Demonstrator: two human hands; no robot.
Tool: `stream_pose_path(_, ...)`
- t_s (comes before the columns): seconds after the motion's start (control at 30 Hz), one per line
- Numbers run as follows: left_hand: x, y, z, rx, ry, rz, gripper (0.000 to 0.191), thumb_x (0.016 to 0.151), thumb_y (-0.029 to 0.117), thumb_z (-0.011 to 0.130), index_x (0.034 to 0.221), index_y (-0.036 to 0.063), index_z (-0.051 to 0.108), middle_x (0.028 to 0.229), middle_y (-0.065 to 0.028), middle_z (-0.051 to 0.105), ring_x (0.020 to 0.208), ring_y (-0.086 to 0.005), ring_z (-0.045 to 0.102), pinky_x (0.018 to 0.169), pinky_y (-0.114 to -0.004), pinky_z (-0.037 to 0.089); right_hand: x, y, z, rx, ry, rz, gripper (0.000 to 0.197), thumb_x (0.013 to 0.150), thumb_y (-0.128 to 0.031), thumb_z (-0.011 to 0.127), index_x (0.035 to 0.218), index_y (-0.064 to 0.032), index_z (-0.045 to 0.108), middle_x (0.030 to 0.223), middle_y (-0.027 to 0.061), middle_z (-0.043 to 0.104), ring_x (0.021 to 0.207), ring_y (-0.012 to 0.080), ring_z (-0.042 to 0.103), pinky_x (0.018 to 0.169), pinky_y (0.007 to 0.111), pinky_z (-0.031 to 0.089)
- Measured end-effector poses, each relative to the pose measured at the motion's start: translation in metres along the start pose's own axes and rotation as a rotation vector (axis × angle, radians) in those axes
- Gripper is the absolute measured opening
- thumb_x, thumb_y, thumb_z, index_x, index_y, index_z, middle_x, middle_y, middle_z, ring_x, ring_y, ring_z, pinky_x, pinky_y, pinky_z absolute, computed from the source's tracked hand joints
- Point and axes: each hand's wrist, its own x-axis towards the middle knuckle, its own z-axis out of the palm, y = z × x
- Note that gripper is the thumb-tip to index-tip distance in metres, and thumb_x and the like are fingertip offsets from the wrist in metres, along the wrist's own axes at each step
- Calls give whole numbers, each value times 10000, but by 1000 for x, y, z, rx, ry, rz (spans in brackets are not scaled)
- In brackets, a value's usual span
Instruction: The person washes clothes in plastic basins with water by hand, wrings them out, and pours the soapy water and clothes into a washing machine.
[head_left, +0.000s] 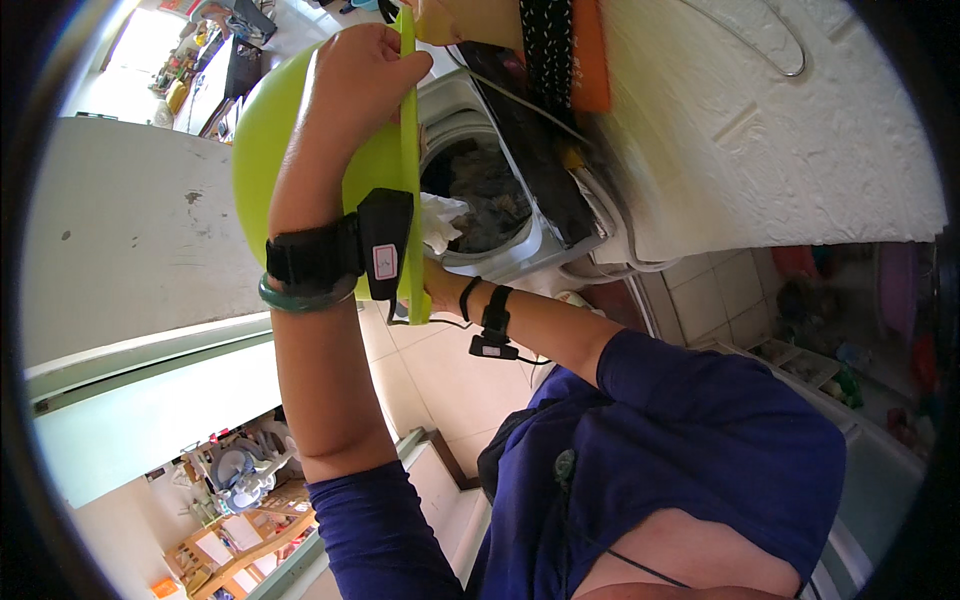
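A lime-green plastic basin (262, 127) is tipped on its side, its open mouth facing a top-loading washing machine (517, 259). My left hand (371, 79) grips the basin's upper rim, thumb over the edge. At the lower end of the rim is my right hand (441, 289), its fingers mostly hidden by the basin. Between the rim and the machine's opening hangs a white cloth (442, 221). Dark wet-looking laundry (484, 195) lies inside the drum. The inside of the basin is hidden from me.
A white textured wall panel (780, 142) stands beyond the machine, with a grey hose (619, 214) below it. On the left is a pale scuffed panel (142, 225). Floor tiles (442, 375) show below the basin. A wire (517, 105) crosses the machine's dark panel.
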Motion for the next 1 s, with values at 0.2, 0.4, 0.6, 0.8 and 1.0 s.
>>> stream_pose_path(0.2,3,-1,11,96,89,61,289,694,240,666,804,-26,638,634,-72,606,511,-150,610,491,-272,518,18,1,5,112,59,-11,232,944,-234,485,1081,-58,551,983,42,612,871,134,613,728,270,532)
stream_pose_path(0.4,21,2,2,214,12,-35,438,771,282,624,1076,-31,606,870,-109,655,682,-172,639,576,-291,523,36,-16,-15,96,-11,66,198,943,-229,490,1055,-72,534,939,17,588,865,113,596,744,251,512)
stream_pose_path(0.6,20,-6,2,219,39,-69,426,773,292,629,1059,-24,619,857,-104,660,674,-175,644,573,-298,520,36,-11,-3,-47,101,21,229,931,-234,516,1094,-74,512,1012,29,573,919,110,573,755,245,501)
stream_pose_path(0.8,17,-9,-12,339,106,-106,427,775,303,641,1084,10,607,882,-97,663,684,-178,643,584,-295,509,23,-25,8,-95,-71,-44,254,947,-207,495,1159,-67,488,1077,34,564,956,122,561,784,252,491)
stream_pose_path(1.0,10,17,6,125,63,-31,353,775,237,653,1036,3,615,785,-57,618,625,-128,597,526,-252,482,29,-14,6,134,105,-10,231,929,-288,531,1036,-85,554,896,7,605,760,115,596,630,255,508)
